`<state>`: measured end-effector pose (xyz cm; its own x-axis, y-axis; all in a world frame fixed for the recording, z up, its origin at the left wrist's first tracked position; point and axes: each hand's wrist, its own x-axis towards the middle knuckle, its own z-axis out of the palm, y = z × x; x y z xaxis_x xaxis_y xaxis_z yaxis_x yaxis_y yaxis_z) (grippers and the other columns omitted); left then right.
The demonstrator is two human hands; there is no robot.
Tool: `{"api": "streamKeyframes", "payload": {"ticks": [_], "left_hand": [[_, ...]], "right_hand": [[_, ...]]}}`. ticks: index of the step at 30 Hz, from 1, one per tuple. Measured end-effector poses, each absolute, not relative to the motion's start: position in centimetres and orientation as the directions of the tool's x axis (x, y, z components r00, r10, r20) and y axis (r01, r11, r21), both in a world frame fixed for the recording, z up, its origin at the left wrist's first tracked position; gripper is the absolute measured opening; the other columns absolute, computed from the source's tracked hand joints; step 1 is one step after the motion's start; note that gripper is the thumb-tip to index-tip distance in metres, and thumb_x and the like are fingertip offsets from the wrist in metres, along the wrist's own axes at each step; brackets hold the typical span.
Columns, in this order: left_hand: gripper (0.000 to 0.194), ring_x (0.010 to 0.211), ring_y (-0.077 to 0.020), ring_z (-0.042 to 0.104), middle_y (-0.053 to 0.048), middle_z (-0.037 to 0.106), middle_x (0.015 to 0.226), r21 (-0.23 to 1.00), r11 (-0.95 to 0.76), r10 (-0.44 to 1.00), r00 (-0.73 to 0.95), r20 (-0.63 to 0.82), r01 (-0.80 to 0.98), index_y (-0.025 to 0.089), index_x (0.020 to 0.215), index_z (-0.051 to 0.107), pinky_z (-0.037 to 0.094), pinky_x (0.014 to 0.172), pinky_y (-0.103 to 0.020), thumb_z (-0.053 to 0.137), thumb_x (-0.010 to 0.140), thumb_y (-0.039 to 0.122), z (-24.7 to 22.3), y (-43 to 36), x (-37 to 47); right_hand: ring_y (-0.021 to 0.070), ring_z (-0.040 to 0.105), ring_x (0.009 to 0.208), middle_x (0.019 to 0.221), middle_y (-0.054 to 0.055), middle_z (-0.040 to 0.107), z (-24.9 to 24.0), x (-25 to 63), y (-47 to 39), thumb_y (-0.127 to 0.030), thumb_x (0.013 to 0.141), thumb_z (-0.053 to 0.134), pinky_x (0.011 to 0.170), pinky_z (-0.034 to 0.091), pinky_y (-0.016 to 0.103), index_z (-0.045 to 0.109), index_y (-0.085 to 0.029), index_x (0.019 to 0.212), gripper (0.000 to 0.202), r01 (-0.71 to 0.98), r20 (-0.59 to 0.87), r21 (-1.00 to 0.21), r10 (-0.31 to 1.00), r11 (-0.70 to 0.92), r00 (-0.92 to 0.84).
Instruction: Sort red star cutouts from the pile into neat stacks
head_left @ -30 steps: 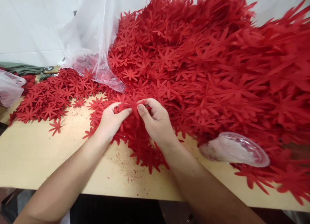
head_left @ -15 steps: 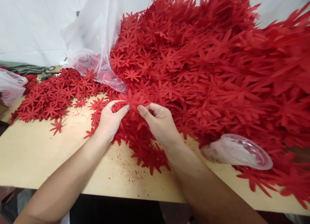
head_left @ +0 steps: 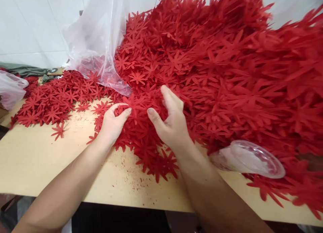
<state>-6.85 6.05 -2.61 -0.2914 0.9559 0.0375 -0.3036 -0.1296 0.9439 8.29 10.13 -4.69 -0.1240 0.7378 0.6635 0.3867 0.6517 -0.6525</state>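
My left hand (head_left: 114,120) pinches a red fabric flower cutout (head_left: 133,107) between thumb and fingers, low over the table. To its right, my right hand (head_left: 170,120) is open, thumb and fingers apart, with nothing between them. Beneath and around both hands lie loose red flower cutouts (head_left: 156,162) with narrow petals. Behind and to the right rises a large heap of the same red cutouts (head_left: 202,68). The edges of the held cutout merge with the red ones under it, so its full outline is hard to make out.
A clear plastic bag (head_left: 101,41) with red pieces inside stands against the tiled wall. A smaller red pile (head_left: 55,98) lies at left, near a white plastic bag (head_left: 11,88). At right a clear plastic cup (head_left: 252,159) rests on its side. Red crumbs dot the wooden table (head_left: 32,162).
My right hand has let go of the flower cutout, opened and moved slightly right and up. My left hand keeps its pinch, shifted a little left.
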Motion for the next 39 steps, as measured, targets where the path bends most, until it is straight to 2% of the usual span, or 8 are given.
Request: {"api": "streamKeyframes", "payload": {"ticks": [2, 6, 11, 16, 22, 28, 34, 39], "left_hand": [[0.014, 0.061, -0.0076, 0.055, 0.005, 0.061, 0.066, 0.955, -0.132, 0.961, -0.272, 0.057, -0.266, 0.017, 0.074, 0.060, 0.047, 0.068, -0.023, 0.070, 0.064, 0.023, -2.5, 5.9, -6.5], [0.012, 0.067, -0.0087, 0.057, 0.003, 0.063, 0.070, 0.970, -0.145, 0.972, -0.209, 0.103, -0.195, 0.017, 0.072, 0.062, 0.047, 0.071, -0.023, 0.070, 0.064, 0.020, -2.3, 5.5, -6.1], [0.020, 0.069, -0.0097, 0.058, 0.001, 0.066, 0.076, 0.978, -0.101, 0.985, -0.158, 0.073, -0.181, 0.018, 0.080, 0.064, 0.047, 0.073, -0.026, 0.072, 0.067, 0.031, -2.6, 5.2, -5.9], [0.024, 0.085, -0.0125, 0.061, -0.002, 0.068, 0.092, 0.993, -0.103, 0.992, -0.077, 0.099, -0.048, 0.018, 0.086, 0.067, 0.045, 0.088, -0.030, 0.075, 0.064, 0.023, -2.4, 5.1, -6.0], [0.010, 0.078, -0.0115, 0.060, -0.001, 0.068, 0.082, 0.996, -0.086, 0.989, -0.119, 0.083, -0.019, 0.017, 0.077, 0.067, 0.047, 0.083, -0.030, 0.069, 0.068, 0.023, -2.3, 5.3, -6.4], [0.025, 0.071, -0.0095, 0.058, 0.001, 0.066, 0.078, 0.990, -0.018, 0.995, -0.098, 0.005, -0.140, 0.018, 0.079, 0.065, 0.048, 0.076, -0.027, 0.076, 0.062, 0.031, -2.4, 5.0, -5.9], [0.017, 0.064, -0.0077, 0.056, 0.003, 0.063, 0.069, 0.972, -0.039, 0.987, -0.158, 0.002, -0.231, 0.017, 0.072, 0.063, 0.046, 0.068, -0.023, 0.074, 0.062, 0.026, -2.4, 5.4, -6.2], [0.015, 0.060, -0.0076, 0.053, 0.005, 0.060, 0.063, 0.965, -0.080, 0.974, -0.227, 0.022, -0.251, 0.017, 0.066, 0.061, 0.046, 0.068, -0.023, 0.072, 0.063, 0.027, -2.6, 5.7, -6.5]], "right_hand": [[0.0286, 0.041, 0.129, 0.135, 0.013, 0.049, -4.4, 7.9, 9.5, -0.057, 0.082, 0.054, 0.103, 0.039, 0.050, 0.051, -0.023, 0.126, 0.056, 0.340, 0.634, -0.676, 0.751, 0.654, -0.183], [0.0221, 0.060, 0.095, 0.098, 0.009, 0.065, -4.2, 7.1, 8.9, -0.058, 0.077, 0.060, 0.085, 0.050, 0.040, 0.063, -0.020, 0.103, 0.046, 0.167, 0.481, -0.833, 0.840, 0.527, -0.251], [0.0143, 0.060, 0.070, 0.074, 0.001, 0.064, -3.7, 6.9, 9.1, -0.047, 0.070, 0.071, 0.069, 0.050, 0.030, 0.062, -0.019, 0.076, 0.029, -0.065, 0.402, -0.915, 0.885, 0.398, -0.236], [0.0100, 0.049, 0.056, 0.061, -0.003, 0.056, -3.5, 7.5, 9.9, -0.044, 0.064, 0.075, 0.055, 0.043, 0.025, 0.058, -0.020, 0.067, 0.029, -0.139, 0.329, -0.937, 0.943, 0.320, -0.043], [0.0085, 0.040, 0.051, 0.055, -0.004, 0.046, -3.3, 8.0, 10.0, -0.051, 0.068, 0.070, 0.049, 0.035, 0.024, 0.050, -0.020, 0.059, 0.039, -0.028, 0.359, -0.933, 0.933, 0.358, -0.021], [0.0066, 0.028, 0.047, 0.049, -0.006, 0.031, -2.8, 7.7, 9.0, -0.054, 0.072, 0.066, 0.045, 0.027, 0.023, 0.036, -0.019, 0.051, 0.050, 0.121, 0.389, -0.909, 0.917, 0.398, -0.095], [0.0123, 0.056, 0.065, 0.070, -0.001, 0.060, -3.4, 6.9, 8.9, -0.047, 0.070, 0.070, 0.063, 0.048, 0.027, 0.059, -0.020, 0.073, 0.029, -0.043, 0.422, -0.904, 0.876, 0.425, -0.231], [0.0147, 0.060, 0.073, 0.076, 0.001, 0.065, -3.8, 6.9, 9.2, -0.045, 0.068, 0.072, 0.070, 0.051, 0.030, 0.064, -0.022, 0.078, 0.027, -0.111, 0.390, -0.921, 0.894, 0.374, -0.219]]}}
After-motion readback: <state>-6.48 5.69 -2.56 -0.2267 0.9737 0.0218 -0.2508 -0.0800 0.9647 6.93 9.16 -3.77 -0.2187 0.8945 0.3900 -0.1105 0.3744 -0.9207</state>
